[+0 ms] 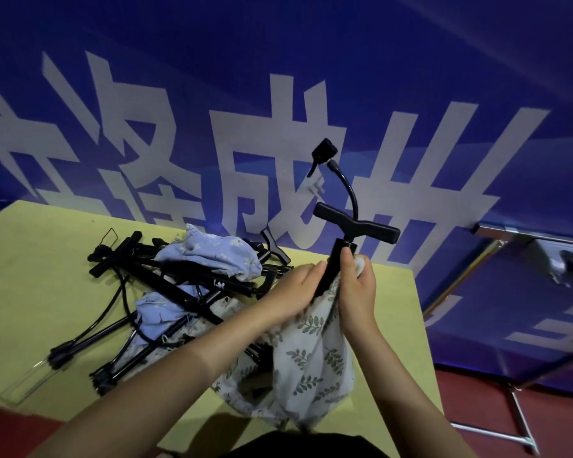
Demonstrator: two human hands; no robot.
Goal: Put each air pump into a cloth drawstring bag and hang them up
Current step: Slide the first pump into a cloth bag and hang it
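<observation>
A black air pump [356, 228] stands upright, its lower barrel inside a white cloth bag with a green leaf print [311, 361]; the T-handle and curved hose stick out above. My right hand [356, 289] grips the bag's rim against the pump barrel just under the handle. My left hand [295, 290] holds the bag's mouth on the barrel's left side. Further left on the yellow table [37, 259] lies a pile of several black pumps [166, 292] mixed with pale blue floral bags [212, 256].
A blue banner with large white characters [278, 127] stands behind the table. To the right is a metal rack frame [516, 408] over a red floor. The table's right edge runs close to my right arm.
</observation>
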